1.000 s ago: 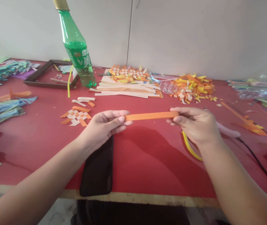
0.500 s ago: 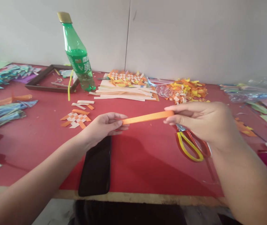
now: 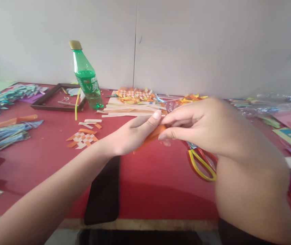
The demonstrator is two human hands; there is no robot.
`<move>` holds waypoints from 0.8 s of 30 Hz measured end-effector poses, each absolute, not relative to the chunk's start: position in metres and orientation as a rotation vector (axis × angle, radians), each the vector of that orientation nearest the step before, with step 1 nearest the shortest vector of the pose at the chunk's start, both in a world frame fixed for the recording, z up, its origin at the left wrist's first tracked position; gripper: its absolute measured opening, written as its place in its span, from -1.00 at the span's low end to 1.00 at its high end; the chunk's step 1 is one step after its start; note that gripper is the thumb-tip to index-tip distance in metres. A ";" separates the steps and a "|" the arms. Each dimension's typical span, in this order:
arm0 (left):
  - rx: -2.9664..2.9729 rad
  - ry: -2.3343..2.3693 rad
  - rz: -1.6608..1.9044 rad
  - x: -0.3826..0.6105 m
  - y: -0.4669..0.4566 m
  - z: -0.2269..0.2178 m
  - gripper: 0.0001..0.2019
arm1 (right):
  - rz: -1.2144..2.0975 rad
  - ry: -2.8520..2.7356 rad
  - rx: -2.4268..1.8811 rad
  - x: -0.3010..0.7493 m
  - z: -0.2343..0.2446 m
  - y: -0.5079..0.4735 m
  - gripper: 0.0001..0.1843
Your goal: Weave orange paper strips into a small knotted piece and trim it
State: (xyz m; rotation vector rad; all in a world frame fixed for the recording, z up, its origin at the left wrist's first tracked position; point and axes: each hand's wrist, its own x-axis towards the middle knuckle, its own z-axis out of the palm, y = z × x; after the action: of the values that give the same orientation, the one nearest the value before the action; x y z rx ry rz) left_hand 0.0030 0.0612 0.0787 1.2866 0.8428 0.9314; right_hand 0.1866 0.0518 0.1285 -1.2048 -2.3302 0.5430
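Observation:
An orange paper strip [image 3: 152,135] is held between my two hands above the red table, partly covered by the fingers. My left hand [image 3: 132,134] is closed on it, the thumb lying along the top. At the strip's right end, my right hand [image 3: 194,124] pinches it between thumb and fingers. Beneath the right hand lie scissors [image 3: 202,165] with one yellow and one red handle, their blades mostly hidden. To the left of my left hand sits a small woven piece of orange and white paper [image 3: 84,137], with loose short strips behind it.
A black phone [image 3: 103,194] lies at the table's front edge. Farther back stand a green bottle [image 3: 88,80], a dark frame [image 3: 56,108] and a stack of pale strips [image 3: 132,109]. Blue woven paper [image 3: 12,97] and tassels [image 3: 11,134] lie left; plastic wrapping [image 3: 258,107] is at right.
My hands have come together, the right moving left along with its strip end. The strip was stretched out between them and is now mostly covered. The view has tilted up slightly.

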 end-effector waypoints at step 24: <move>1.219 0.422 0.653 0.018 0.083 0.054 -0.62 | 0.819 -2.208 -1.295 0.201 0.121 0.076 -0.94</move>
State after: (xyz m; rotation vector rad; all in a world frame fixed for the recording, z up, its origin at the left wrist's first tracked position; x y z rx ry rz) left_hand 0.0179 0.0826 0.0538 1.2189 0.4224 0.6527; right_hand 0.2009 0.0759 0.1207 -1.2948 -2.2084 0.8191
